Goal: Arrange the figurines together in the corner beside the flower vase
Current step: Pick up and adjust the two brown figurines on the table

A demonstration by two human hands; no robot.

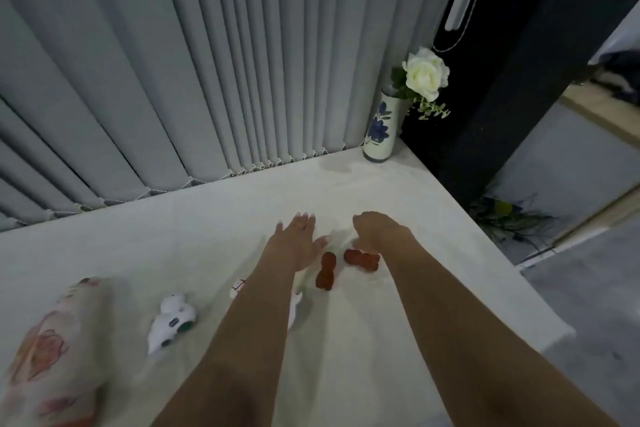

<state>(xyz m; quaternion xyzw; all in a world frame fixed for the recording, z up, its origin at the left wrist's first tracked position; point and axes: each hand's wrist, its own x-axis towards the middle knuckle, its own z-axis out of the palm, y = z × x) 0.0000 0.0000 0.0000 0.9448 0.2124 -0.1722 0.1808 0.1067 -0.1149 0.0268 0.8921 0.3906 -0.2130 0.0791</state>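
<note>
Two small reddish-brown figurines lie on the white surface: one [326, 271] between my arms, the other [361, 259] partly under my right wrist. My left hand [298, 240] hovers flat with fingers spread, just left of the first. My right hand [375, 230] is curled loosely above the second, holding nothing that I can see. A larger white figurine [171, 322] lies on its side at the left. A small white one with red marks [237, 287] peeks out beside my left forearm, and another white one [295, 305] is mostly hidden under it. The blue-flowered vase [381, 130] with a white rose stands in the far right corner.
Grey vertical blinds [207, 62] run along the back edge of the surface. A floral cushion [52, 354] lies at the lower left. The surface ends at the right, where a dark wall panel [485, 97] and the floor lie beyond.
</note>
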